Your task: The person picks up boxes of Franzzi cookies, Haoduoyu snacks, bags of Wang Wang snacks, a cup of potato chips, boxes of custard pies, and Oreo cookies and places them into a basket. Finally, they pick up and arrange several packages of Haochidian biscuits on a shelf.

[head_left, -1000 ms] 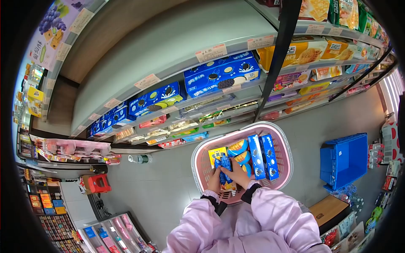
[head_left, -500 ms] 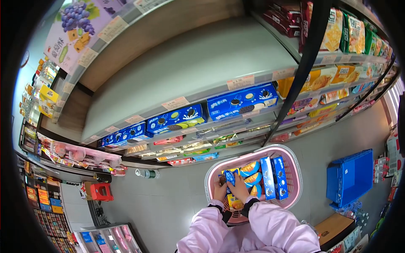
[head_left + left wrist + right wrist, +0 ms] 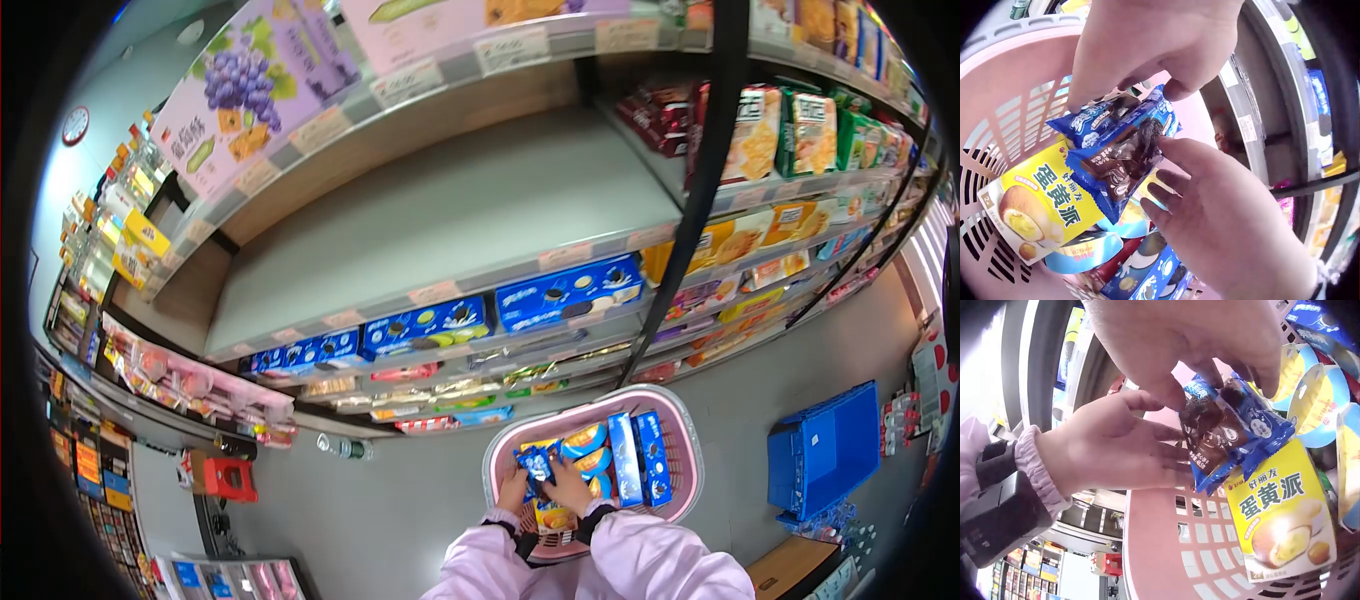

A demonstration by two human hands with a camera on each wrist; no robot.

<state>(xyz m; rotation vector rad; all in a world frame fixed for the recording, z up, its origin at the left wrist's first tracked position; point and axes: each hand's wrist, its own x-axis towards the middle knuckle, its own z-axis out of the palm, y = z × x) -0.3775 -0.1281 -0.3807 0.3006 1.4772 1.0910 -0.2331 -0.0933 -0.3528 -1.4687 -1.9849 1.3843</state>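
Observation:
Two blue snack packets point(image 3: 1125, 153) with brown pictures on them lie one against the other, held between both hands over a pink basket point(image 3: 682, 450). My left hand point(image 3: 513, 490) grips them from the left side. From the right, my right hand point(image 3: 568, 487) pinches them, its thumb on the wrapper and its fingers partly behind, as the left wrist view shows. Below the packets, a yellow box point(image 3: 1282, 512) with a cake picture leans in the basket. Round-edged light-blue and yellow packs point(image 3: 590, 462) and two long blue boxes point(image 3: 625, 460) fill the basket's right side.
In front stands a shelf unit point(image 3: 450, 215) with blue biscuit boxes point(image 3: 570, 292) and bagged snacks point(image 3: 755, 135). A blue crate point(image 3: 825, 455) sits on the floor at right. On the left are a red stool point(image 3: 230, 480) and a clear bottle point(image 3: 343, 447).
The head view has tilted up, so the shelves and basket appear lower. The packets have turned in my hands, which stay over the basket's left part.

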